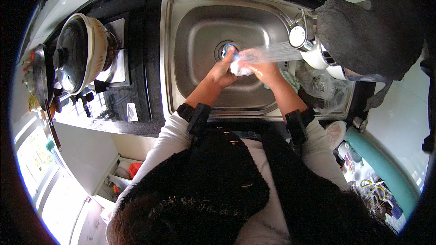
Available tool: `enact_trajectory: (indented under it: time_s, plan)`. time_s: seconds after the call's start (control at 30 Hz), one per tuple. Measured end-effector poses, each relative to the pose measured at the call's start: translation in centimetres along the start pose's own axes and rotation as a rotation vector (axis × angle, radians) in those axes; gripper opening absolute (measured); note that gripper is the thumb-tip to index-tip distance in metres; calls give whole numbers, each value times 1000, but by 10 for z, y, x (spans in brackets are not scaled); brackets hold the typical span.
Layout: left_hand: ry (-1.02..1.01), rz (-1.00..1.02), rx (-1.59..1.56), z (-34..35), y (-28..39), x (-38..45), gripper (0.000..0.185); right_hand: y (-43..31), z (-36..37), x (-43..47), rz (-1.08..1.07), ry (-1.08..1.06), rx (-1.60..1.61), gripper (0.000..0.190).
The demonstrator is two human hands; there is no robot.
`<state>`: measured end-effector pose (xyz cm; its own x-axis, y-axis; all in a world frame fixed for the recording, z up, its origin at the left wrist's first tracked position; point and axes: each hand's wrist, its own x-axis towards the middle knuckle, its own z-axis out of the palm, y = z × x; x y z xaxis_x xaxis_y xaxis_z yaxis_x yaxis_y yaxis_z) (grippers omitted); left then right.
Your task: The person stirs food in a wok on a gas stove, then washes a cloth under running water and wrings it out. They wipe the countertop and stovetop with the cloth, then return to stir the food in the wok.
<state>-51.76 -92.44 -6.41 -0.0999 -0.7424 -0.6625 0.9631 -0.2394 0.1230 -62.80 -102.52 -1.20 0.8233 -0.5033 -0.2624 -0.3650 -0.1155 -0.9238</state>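
Note:
Over the stainless-steel sink [190, 88], my left hand [221, 73] grips a small white and blue item [239, 69], with my thumb along its blue-edged end near the drain. My right hand [264, 69] is on the same item from the right, its fingers blurred under the water. What the item is made of cannot be told; it looks soft and partly sudsy. White suds also lie on the back of my right hand. A fan of water [277, 51] sprays from the chrome faucet [311, 52] onto both hands.
Right of my right wrist lie a pale green mesh-like cloth [290, 81] and a clear plastic bag [320, 83]. Dark grey fabric [368, 37] hangs by the faucet. A lidded pot [92, 47] stands on the hob [117, 61] at left, with a frying pan [41, 75] beyond.

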Motion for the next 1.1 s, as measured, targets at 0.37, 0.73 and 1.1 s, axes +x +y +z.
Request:
enact_trajectory:
  time_s: [0.37, 0.73, 1.1]
  plan:
    - [-404, -131, 312, 22, 8, -27, 55, -14, -2, 36, 111, -261, 453, 46]
    - [-82, -122, 528, 35, 4, -15, 20, -28, 6, 40, 293, -131, 21, 24]
    - [9, 90, 605, 16, 0, 15, 16, 33, -35, 35, -16, 14, -28, 33]
